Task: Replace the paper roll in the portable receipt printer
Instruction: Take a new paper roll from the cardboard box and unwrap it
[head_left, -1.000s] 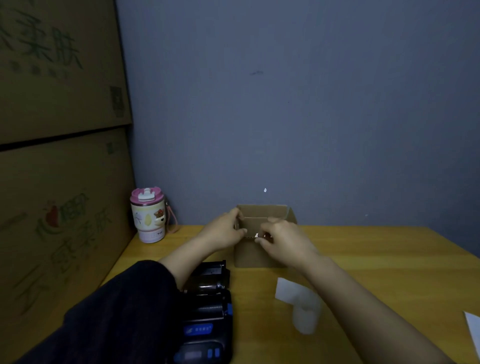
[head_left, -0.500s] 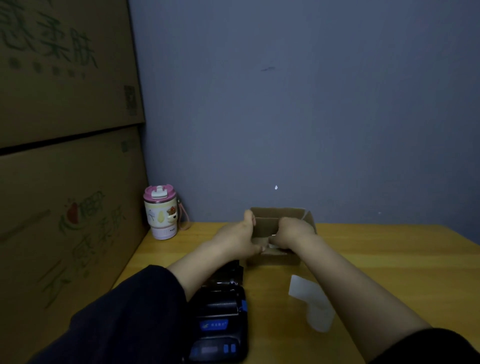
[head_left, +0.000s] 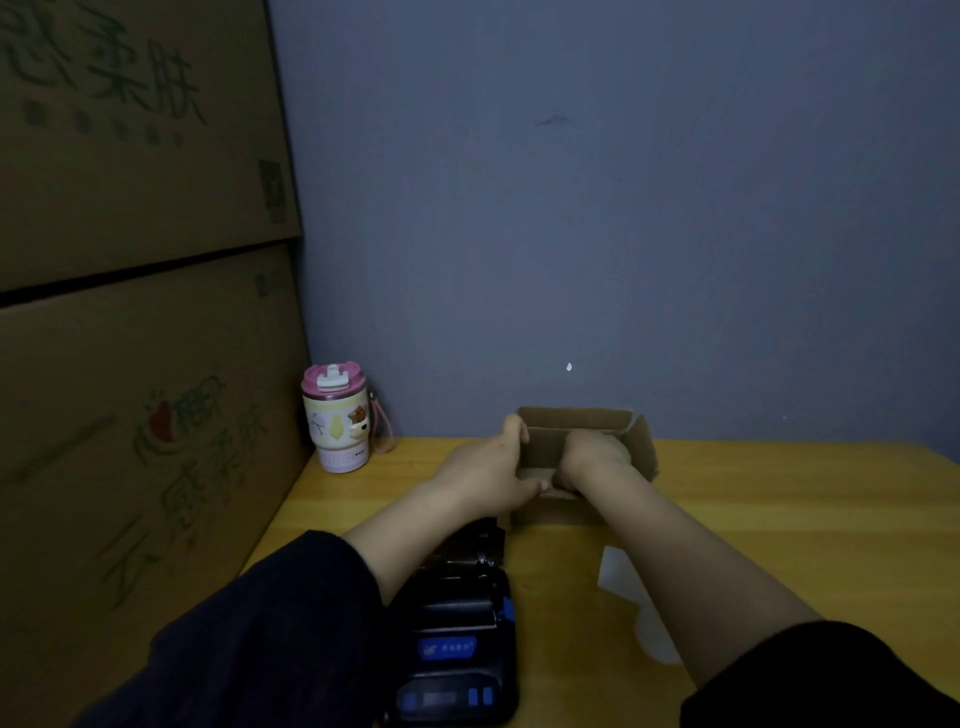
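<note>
Head view: small open brown cardboard box (head_left: 582, 431) braced at left wall by left hand (head_left: 488, 475), thumb over rim, likely steadying it for one-handed reach; right hand (head_left: 592, 457) sunk inside box, fingers hidden, grasp cannot tell; black portable receipt printer (head_left: 457, 654), lid open, below left forearm; loose white paper strip (head_left: 618, 571) under right forearm; replacement roll not visible

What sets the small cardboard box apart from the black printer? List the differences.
The small cardboard box is brown and plain; the printer is black with blue labels and buttons. The box stands farther back near the wall, the printer nearer the person. The left hand grips the box's left wall and the right hand reaches inside it, while no hand is on the printer. Both rest on the wooden table, and both are open on top.
</note>
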